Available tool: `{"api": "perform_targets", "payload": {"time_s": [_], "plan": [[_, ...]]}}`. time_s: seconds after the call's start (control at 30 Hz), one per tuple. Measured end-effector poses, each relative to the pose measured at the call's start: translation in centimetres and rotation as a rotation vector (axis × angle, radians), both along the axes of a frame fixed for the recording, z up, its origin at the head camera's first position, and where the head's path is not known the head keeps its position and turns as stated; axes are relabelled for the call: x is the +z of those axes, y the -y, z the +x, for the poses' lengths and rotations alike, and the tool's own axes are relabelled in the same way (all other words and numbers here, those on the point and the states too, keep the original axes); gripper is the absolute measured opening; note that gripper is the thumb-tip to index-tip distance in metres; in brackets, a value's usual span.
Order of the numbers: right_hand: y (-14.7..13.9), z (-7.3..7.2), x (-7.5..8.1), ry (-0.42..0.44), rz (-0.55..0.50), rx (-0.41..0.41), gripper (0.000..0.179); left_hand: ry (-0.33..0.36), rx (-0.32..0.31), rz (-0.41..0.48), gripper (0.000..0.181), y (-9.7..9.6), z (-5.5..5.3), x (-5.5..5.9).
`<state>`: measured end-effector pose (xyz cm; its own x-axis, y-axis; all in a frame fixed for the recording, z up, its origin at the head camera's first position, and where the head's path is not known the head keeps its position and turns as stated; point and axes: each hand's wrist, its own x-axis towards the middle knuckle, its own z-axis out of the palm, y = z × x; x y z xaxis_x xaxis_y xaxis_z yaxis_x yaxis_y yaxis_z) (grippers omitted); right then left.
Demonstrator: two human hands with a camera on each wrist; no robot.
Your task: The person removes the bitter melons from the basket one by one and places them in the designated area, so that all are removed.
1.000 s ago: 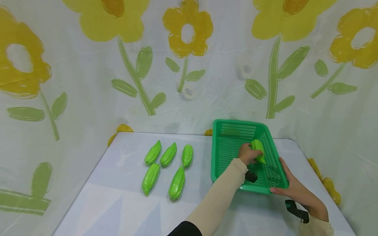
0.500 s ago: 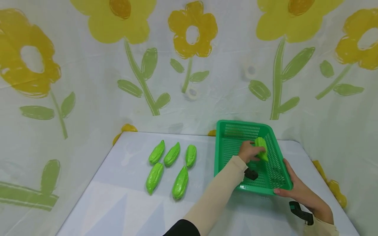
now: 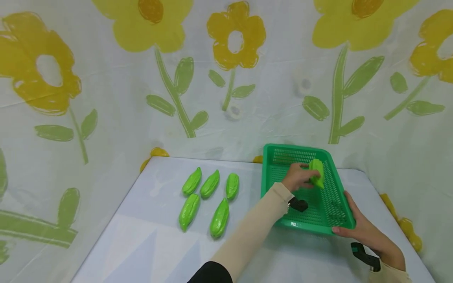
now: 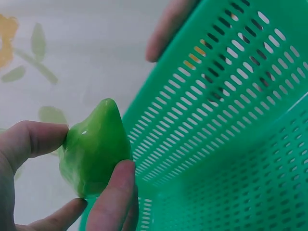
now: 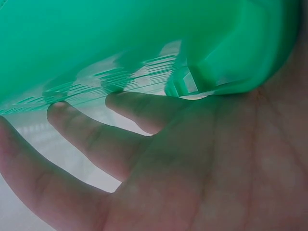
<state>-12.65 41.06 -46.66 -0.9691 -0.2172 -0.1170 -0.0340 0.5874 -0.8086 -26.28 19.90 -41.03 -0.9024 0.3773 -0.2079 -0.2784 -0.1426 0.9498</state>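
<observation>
A bright green ridged fruit with a pointed tip [image 3: 317, 172] is in my left hand [image 3: 296, 177], above the inside of a green plastic basket [image 3: 315, 202]. In the left wrist view my thumb and fingers pinch the same fruit [image 4: 94, 149] around its sides, beside the slotted basket wall [image 4: 216, 86]. My right hand [image 3: 368, 232] grips the basket's near right corner, thumb over the rim. From the right wrist, this hand's fingers [image 5: 96, 139] reach along the outside of the basket [image 5: 120, 29], fingertips at its slotted part.
Several similar green fruits lie on the white table left of the basket: a back row with one fruit [image 3: 210, 184] in its middle, and in front a left fruit [image 3: 189, 212] and a right fruit [image 3: 220, 218]. A flower-patterned curtain [image 3: 247, 129] hangs behind the table.
My left hand has moved the fruit up and toward the back of the basket, still pinching it. The right hand keeps its hold on the corner. The head view has shifted slightly.
</observation>
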Motion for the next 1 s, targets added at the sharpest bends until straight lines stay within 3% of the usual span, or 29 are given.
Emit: {"api": "perform_targets", "payload": {"time_s": [0.2,0.6,1.0], "plan": [[-0.3,0.0,0.1,0.002,-0.001,0.002,0.119,0.005,-0.026,0.034,0.054,1.4,-0.2,1.1],[-0.3,0.0,-0.1,0.004,0.006,0.006,0.119,0.009,-0.065,0.047,0.050,4.2,-0.8,2.3],[-0.3,-0.2,-0.3,0.003,-0.025,0.012,0.119,0.026,-0.089,0.091,0.049,7.9,-0.6,3.8]]}}
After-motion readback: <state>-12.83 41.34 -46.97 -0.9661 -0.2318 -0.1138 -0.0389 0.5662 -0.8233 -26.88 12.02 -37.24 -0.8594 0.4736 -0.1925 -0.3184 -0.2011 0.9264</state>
